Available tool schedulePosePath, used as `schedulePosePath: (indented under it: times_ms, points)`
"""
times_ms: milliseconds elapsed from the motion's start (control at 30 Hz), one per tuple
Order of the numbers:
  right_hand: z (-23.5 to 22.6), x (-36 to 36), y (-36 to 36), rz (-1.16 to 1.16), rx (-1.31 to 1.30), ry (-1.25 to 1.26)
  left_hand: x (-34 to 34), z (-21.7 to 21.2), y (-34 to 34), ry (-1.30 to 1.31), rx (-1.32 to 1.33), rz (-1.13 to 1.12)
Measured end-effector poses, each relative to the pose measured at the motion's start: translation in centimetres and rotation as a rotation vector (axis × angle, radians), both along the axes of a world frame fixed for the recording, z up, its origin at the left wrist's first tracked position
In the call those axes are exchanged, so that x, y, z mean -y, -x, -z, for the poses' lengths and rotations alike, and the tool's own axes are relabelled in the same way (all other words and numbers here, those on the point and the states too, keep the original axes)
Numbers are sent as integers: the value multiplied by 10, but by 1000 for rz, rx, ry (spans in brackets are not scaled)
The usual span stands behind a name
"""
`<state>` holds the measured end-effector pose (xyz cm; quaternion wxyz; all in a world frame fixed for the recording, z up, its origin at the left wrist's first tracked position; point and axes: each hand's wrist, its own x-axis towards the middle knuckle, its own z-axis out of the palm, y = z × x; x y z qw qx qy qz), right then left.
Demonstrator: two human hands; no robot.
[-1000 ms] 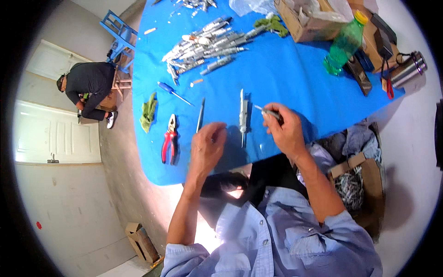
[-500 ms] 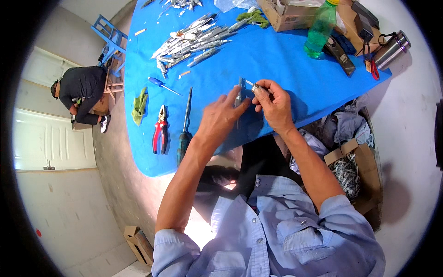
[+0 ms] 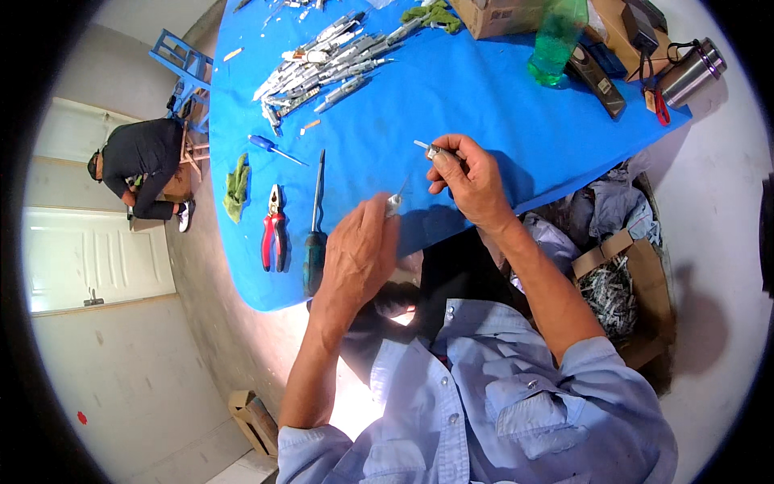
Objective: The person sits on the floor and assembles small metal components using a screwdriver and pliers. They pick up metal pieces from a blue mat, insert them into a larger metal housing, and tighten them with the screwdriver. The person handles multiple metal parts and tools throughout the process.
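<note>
My right hand (image 3: 474,184) is closed over the table edge, pinching a small metallic piece with a pale tip (image 3: 425,147) between thumb and fingers. Lower and to the left, my left hand (image 3: 361,246) is slightly blurred, its fingers closed on a small silvery piece (image 3: 393,203) with a thin end pointing up. Just left of that hand lies a long screwdriver with a dark green handle (image 3: 314,262). Farther left are red-and-black pliers (image 3: 274,234) and a small blue screwdriver (image 3: 263,143). A pile of slim silvery metal parts (image 3: 322,66) lies beyond my hands.
A green glove (image 3: 236,189) lies at the table's left side. At the back right stand a green bottle (image 3: 555,48), a cardboard box (image 3: 493,18) and a steel flask (image 3: 692,73). A carton of metal pieces (image 3: 609,294) sits below right. A person (image 3: 143,165) sits bent over at far left.
My left hand has drawn back toward me and left, away from the right hand, with the silvery piece in its fingers. My right hand has shifted slightly left. The view has tilted a little.
</note>
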<state>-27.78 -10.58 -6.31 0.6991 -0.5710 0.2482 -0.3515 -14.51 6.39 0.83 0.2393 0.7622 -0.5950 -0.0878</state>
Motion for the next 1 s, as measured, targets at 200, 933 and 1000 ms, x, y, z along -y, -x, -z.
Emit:
schedulePosePath:
  times_ms: [200,933,1000]
  points:
    - [3,-1,0,-40,20,52,0,19,10,124,-224,-96]
    - [-2,-6,-3,-14,-117,259,10,24,8,40,-482,-224]
    - [-2,-6,-4,-11,-109,267,10,26,7,79,-468,-205]
